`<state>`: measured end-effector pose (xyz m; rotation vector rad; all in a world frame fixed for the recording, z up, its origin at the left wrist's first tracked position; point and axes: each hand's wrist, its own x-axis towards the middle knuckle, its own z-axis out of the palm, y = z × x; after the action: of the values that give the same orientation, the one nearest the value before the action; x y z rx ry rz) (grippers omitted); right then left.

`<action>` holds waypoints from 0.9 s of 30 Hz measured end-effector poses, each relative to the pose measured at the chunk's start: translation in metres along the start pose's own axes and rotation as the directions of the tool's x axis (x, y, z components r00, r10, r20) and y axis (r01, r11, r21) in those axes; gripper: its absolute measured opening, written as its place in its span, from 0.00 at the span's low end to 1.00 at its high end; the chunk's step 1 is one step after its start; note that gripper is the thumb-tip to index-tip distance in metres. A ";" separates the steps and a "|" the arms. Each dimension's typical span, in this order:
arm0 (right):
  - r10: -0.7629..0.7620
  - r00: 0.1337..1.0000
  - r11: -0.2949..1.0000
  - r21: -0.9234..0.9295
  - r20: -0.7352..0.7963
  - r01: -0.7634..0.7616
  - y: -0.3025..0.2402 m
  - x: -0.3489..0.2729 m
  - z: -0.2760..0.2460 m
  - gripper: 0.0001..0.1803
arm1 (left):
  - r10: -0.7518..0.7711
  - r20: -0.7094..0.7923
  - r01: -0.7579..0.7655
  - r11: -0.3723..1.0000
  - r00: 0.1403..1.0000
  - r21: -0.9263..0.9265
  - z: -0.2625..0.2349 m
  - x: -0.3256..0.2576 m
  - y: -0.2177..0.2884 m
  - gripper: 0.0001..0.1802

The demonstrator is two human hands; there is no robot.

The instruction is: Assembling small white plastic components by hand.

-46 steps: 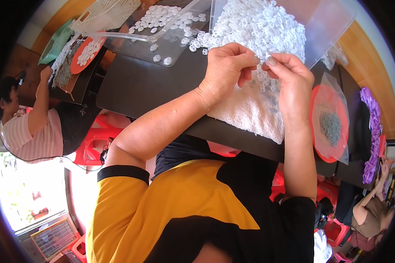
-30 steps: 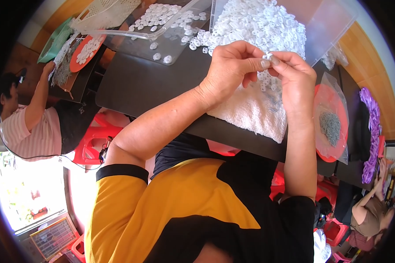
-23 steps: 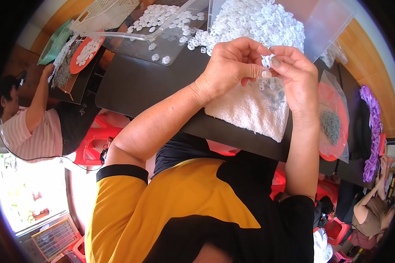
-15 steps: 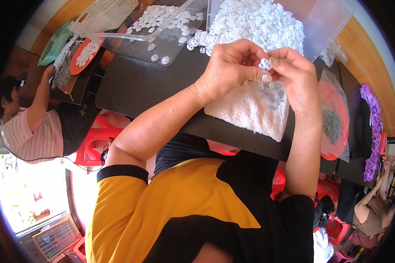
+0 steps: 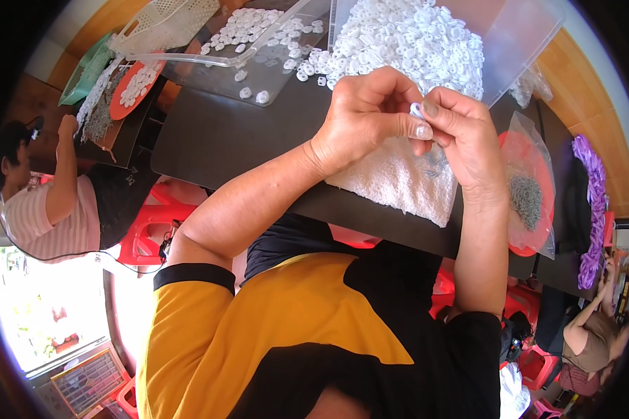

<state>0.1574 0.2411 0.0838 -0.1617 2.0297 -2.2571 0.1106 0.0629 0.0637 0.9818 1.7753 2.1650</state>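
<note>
My left hand (image 5: 370, 112) and my right hand (image 5: 467, 129) meet over the table, their fingertips closed around one small white plastic piece (image 5: 416, 109). Only a rounded end of it shows; the fingers cover the rest. Both thumbs press in from the near side. Below the hands lies a folded white towel (image 5: 397, 183) with small grey metal bits (image 5: 437, 167) on it, partly hidden by my fingers. Just beyond, a heap of similar white plastic pieces (image 5: 405, 49) fills a clear bin.
An orange-red plate (image 5: 510, 150) at right holds grey metal bits (image 5: 526, 201) in clear plastic. Purple ribbon (image 5: 590, 209) lies farther right. White pieces (image 5: 246, 28) are spread on a clear lid (image 5: 210, 61). At left, another person (image 5: 56, 202) works near a green basket (image 5: 87, 73).
My fingers have closed further over the white piece, whose holed face showed before. Its visible part is now smaller. The person at left has moved a hand slightly.
</note>
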 end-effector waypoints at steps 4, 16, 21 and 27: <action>-0.009 1.000 0.994 0.111 0.024 0.006 -0.002 -0.003 0.006 0.13 | -0.037 0.006 0.037 0.999 0.999 -0.028 0.001 -0.003 0.004 0.15; -0.089 0.996 0.977 0.193 0.007 0.086 0.015 0.010 0.004 0.13 | -0.057 -0.021 0.053 0.987 0.998 -0.149 -0.001 0.009 0.000 0.10; -0.124 0.940 0.985 0.077 -0.318 0.156 0.010 0.009 -0.001 0.15 | 0.143 -0.299 -0.106 0.985 0.943 0.138 -0.016 0.007 0.048 0.06; -0.162 0.930 0.986 -0.026 -0.329 0.163 0.002 0.002 -0.006 0.13 | -0.024 -0.238 0.005 0.997 0.971 -0.079 -0.031 0.004 0.066 0.06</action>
<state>0.1549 0.2469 0.0812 0.0571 2.2486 -2.5332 0.1072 0.0218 0.1236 0.7137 1.7725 2.4104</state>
